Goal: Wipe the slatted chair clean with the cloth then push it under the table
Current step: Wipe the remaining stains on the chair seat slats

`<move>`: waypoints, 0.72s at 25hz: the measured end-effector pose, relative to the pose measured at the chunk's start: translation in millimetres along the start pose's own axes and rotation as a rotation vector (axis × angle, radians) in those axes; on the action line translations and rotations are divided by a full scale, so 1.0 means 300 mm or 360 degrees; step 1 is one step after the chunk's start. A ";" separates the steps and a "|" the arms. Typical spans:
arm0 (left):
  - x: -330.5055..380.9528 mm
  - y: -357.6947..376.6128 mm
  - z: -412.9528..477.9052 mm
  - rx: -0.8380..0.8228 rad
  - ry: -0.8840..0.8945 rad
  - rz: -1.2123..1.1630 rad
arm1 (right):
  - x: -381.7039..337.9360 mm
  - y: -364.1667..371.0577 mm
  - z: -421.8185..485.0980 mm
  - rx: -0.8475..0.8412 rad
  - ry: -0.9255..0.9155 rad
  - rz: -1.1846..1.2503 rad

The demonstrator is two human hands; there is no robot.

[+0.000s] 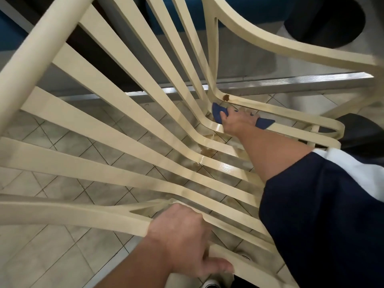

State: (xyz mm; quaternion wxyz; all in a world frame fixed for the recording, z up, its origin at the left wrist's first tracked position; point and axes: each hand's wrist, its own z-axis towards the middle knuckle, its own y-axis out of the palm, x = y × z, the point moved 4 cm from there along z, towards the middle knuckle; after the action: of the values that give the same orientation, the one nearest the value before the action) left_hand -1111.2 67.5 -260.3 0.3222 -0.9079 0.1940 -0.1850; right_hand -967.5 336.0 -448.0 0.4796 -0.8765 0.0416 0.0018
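The slatted chair stands on the floor, and the floor shows between its slats. The left hand grips the chair's near side, low in the view. The right hand reaches to the far side and holds the cloth down on the seat. A spot sits just past the cloth. A long bar lies behind the chair.

The left hand, lower centre, grips an edge of the chair, thumb underneath. The bare right forearm reaches to centre right; the right hand clutches a cloth.
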 end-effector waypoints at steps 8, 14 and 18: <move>0.008 -0.006 0.001 -0.0002 0.0092 0.0108 | 0.422 0.019 -0.094 0.0356 -0.0061 0.0005; 0.012 -0.009 -0.003 -0.0005 0.0103 0.0087 | 0.563 0.025 -0.150 0.0463 0.0060 0.0049; 0.013 -0.007 0.000 -0.0052 0.0143 0.0153 | 0.388 0.006 -0.083 0.0270 0.0032 0.0158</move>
State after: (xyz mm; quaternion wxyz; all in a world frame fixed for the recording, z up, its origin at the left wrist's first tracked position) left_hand -1107.3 67.2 -258.2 0.3069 -0.8935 0.2547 -0.2067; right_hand -852.5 305.7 -441.1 0.5510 -0.8295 0.0900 0.0133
